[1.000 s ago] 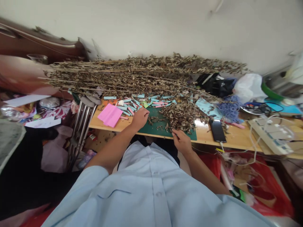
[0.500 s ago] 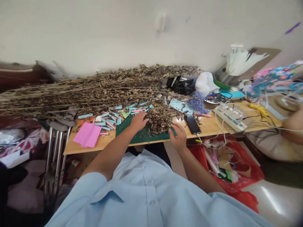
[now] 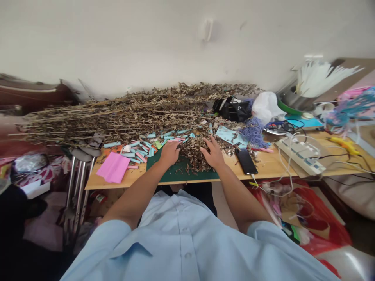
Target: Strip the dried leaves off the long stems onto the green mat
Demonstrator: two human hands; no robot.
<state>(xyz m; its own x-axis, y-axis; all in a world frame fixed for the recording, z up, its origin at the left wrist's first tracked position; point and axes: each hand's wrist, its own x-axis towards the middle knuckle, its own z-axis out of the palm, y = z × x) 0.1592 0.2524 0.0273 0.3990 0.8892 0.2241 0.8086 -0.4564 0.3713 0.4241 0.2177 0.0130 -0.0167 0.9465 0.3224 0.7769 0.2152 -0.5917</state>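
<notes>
A heap of dry brown leaves [image 3: 193, 151] lies on a green cutting mat [image 3: 181, 174] at the front of a wooden table [image 3: 269, 166]. My left hand [image 3: 170, 152] rests on the heap's left side, fingers curled loosely over the leaves. On the heap's right side lies my right hand [image 3: 212, 153], fingers spread flat. Behind them a long bundle of dried leafy stalks [image 3: 123, 113] stretches across the table. Several blue and pink paper rolls [image 3: 146, 146] are scattered left of my left hand.
Pink paper sheets [image 3: 113, 168] lie at the table's left end, metal crutches [image 3: 76, 183] leaning beside it. A black phone [image 3: 246, 160] lies right of my right hand, then a white power strip [image 3: 301, 155] with cables. A red bag [image 3: 295, 207] hangs below.
My right hand has moved from the table's front edge up onto the leaf heap and opened flat. My left hand stayed at the heap's left. The view swung slightly.
</notes>
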